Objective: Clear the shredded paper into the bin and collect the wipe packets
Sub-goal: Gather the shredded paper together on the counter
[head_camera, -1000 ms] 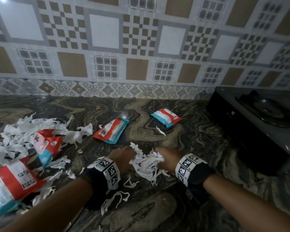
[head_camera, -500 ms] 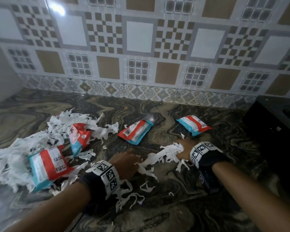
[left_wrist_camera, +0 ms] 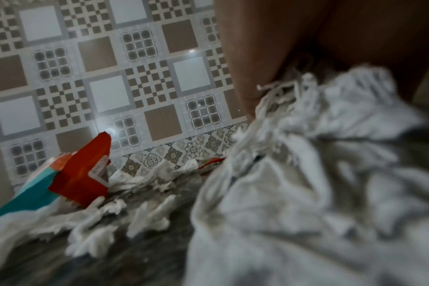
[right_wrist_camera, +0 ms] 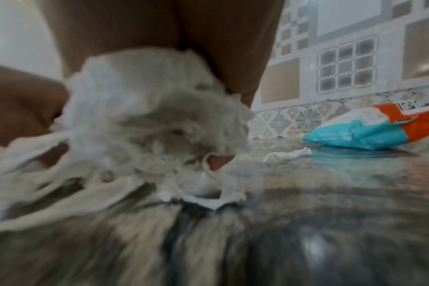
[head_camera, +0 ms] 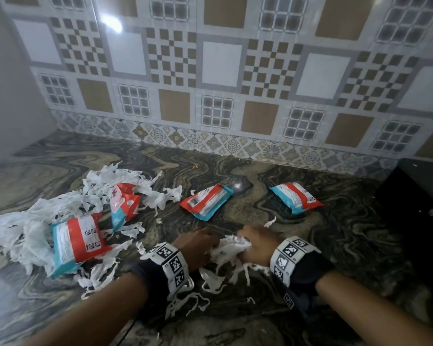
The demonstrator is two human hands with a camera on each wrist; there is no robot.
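Note:
On the marbled counter [head_camera: 248, 320] my left hand [head_camera: 198, 245] and right hand [head_camera: 254, 243] squeeze a wad of white shredded paper [head_camera: 229, 250] between them, fingers curled into it. The wrist views show that wad [left_wrist_camera: 318, 154] [right_wrist_camera: 140, 108] bunched close under each palm. A bigger heap of shreds [head_camera: 35, 226] lies at the left. Several red, white and teal wipe packets lie about: one on the heap [head_camera: 78, 238], one tilted behind it [head_camera: 124, 206], one mid-counter [head_camera: 206, 201], one to the right [head_camera: 296, 197] [right_wrist_camera: 380, 125].
A patterned tile wall [head_camera: 223, 78] backs the counter. A dark stove [head_camera: 420, 196] stands at the right edge. A plain grey wall [head_camera: 8, 96] closes the left side. Loose strips [head_camera: 185, 295] trail under my left wrist. No bin is in view.
My hands have come back together, pressing the stretched-out shreds into a tight wad. The head view has swung left and the stove has slid toward the right edge.

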